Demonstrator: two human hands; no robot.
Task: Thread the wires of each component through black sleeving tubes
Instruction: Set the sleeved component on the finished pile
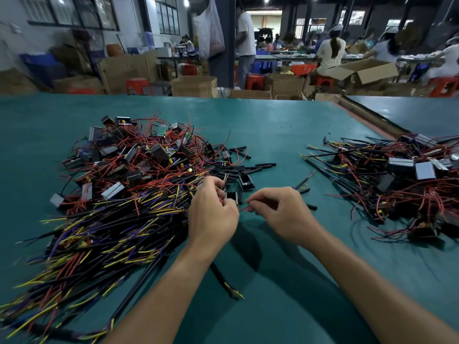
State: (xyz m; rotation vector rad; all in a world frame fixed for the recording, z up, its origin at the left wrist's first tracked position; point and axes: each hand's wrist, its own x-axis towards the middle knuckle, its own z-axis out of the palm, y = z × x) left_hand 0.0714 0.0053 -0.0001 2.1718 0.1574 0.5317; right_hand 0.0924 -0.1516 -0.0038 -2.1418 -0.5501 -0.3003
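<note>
My left hand [213, 214] is curled around a small black component [233, 196] at the middle of the green table [273, 125]. My right hand [279, 211] pinches the end of a thin red wire [243, 209] that runs between the two hands. Short black sleeving tubes [244, 167] lie scattered just beyond my hands. A big heap of components with red, yellow and purple wires [129, 175] covers the left side. Whether a tube is on the red wire is hidden by my fingers.
A second heap of components with wires in black sleeves [397, 180] lies at the right. A loose black box part [246, 182] sits just past my hands. Beyond the table edge stand cardboard boxes [195, 86], red stools and seated people.
</note>
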